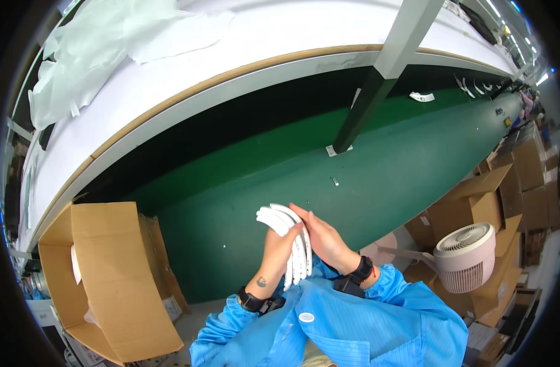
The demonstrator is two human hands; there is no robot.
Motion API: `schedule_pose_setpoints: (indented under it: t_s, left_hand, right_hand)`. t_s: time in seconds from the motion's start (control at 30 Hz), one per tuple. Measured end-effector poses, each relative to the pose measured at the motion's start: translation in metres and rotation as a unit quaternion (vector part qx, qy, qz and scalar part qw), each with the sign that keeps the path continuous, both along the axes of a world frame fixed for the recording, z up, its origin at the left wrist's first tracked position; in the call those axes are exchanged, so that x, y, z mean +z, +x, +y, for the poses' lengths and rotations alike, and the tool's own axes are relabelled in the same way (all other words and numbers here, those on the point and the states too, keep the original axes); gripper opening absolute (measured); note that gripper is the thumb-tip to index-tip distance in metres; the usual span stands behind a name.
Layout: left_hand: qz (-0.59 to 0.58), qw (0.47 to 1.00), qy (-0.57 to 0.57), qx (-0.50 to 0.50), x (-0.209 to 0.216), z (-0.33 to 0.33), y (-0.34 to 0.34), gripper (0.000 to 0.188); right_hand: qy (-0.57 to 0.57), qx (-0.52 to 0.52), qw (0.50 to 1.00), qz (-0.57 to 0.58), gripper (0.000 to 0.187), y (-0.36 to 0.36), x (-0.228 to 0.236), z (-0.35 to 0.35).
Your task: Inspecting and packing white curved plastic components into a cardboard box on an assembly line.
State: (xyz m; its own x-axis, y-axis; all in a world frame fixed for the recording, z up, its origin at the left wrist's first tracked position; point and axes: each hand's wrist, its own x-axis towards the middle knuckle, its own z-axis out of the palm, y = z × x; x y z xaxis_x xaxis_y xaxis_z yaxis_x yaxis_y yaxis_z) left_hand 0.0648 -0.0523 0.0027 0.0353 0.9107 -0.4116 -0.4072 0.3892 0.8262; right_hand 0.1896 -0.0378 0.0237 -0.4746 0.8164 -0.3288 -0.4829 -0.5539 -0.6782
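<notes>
A stack of several curved white strips [301,254], thin and shaped like arcs, is held upright-slanting in front of my chest. My left hand [275,254] is closed round it from the left, with the thumb across the strips. Against the right edge of the stack lies my right hand [329,246], its fingers long and close together, pressing the strips toward the left hand. The strips fan apart slightly at their upper left and lower ends. Fingers of the left hand behind the stack are hidden. Both wrists wear black bands below the blue sleeves.
A green bench [231,226] stretches ahead, with a white-topped shelf [243,37] above it and a post [369,104] on the bench. An open cardboard box [118,275] stands at left. To the right are a white fan [466,257] and cartons [445,217].
</notes>
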Motion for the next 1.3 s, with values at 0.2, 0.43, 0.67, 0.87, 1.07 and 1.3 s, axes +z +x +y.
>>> schedule_pose_setpoints:
  t_s: [0.2, 0.43, 0.67, 0.87, 1.07, 1.3]
  left_hand:
    - [0.125, 0.989, 0.058, -0.048, -0.004, 0.009, 0.005, 0.035]
    - [0.082, 0.989, 0.009, -0.121, -0.008, 0.022, -0.017, 0.031]
    - [0.039, 0.988, -0.103, -0.111, -0.043, 0.009, -0.043, 0.024]
    - [-0.002, 0.985, -0.161, -0.060, -0.061, 0.008, -0.064, 0.022]
    - [0.003, 0.981, -0.192, -0.009, -0.068, 0.017, -0.072, 0.021]
    - [0.054, 0.979, -0.197, -0.010, -0.074, 0.037, -0.075, 0.019]
  right_hand:
    - [0.050, -0.018, 0.998, -0.019, 0.057, 0.002, -0.005, 0.007]
    - [0.111, 0.030, 0.992, -0.054, 0.062, 0.014, -0.018, 0.013]
    - [-0.021, -0.002, 0.968, -0.250, 0.038, 0.084, -0.061, 0.054]
    - [-0.138, -0.176, 0.928, -0.299, 0.033, 0.176, -0.141, 0.132]
    - [-0.110, -0.223, 0.897, -0.366, 0.035, 0.197, -0.188, 0.247]
    - [0.112, -0.050, 0.869, -0.480, 0.031, 0.195, -0.220, 0.338]
